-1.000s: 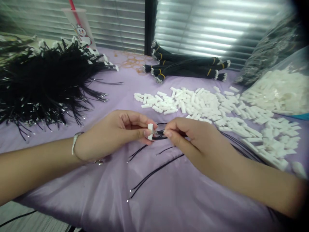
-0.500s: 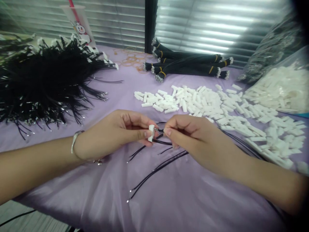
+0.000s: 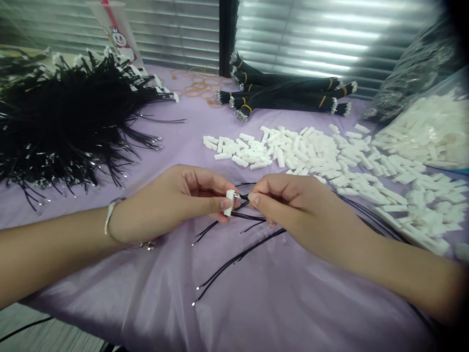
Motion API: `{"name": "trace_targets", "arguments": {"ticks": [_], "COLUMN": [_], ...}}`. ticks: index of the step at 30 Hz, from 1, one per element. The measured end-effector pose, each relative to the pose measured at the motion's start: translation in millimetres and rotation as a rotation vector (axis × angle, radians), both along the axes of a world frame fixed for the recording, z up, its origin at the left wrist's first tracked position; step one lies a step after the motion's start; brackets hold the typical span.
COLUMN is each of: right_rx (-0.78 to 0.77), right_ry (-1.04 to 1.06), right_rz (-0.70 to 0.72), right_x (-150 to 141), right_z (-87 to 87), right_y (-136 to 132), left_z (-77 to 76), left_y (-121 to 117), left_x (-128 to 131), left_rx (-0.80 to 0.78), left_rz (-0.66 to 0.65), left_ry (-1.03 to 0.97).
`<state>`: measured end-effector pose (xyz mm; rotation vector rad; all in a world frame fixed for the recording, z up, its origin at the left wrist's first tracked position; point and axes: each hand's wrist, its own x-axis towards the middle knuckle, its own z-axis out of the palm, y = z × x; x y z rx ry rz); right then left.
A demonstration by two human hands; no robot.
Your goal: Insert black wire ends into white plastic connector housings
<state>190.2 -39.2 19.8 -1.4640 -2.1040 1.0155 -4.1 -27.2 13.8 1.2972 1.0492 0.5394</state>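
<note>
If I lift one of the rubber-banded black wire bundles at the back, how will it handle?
The wire bundles would probably lift as one piece, since yellow bands cinch them near the ends. Expect some bend mid-length, as the loose wires curve. The crossed stack may shift.
</note>
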Motion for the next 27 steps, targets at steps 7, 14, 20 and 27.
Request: {"name": "trace_targets", "arguments": {"ticks": [7, 14, 20, 27], "right_rx": [-0.038, -0.068, -0.076, -0.024], "right_ry": [0.013, 0.025, 0.023, -0.02], "right_rz": [-0.005, 0.004, 0.012, 0.027], "right_x": [-1.3, 0.1, 1.9, 0.1], "right_z": [1.9, -0.6, -1.1, -1.9], "right_y": [0.8, 0.0, 0.4, -0.1], "left_z": [-0.4, 0.6, -0.9, -4.3], "left_y": [2.6, 2.6, 1.7, 3.1], "left_x": [0.9, 0.6, -1.4, -2.1], "left_rx": [0.026, 0.036, 0.049, 0.037], "left_rz": [-0.027, -0.057, -0.071, -0.125], "left_ry": [0.031, 0.052, 0.053, -0.005]}}
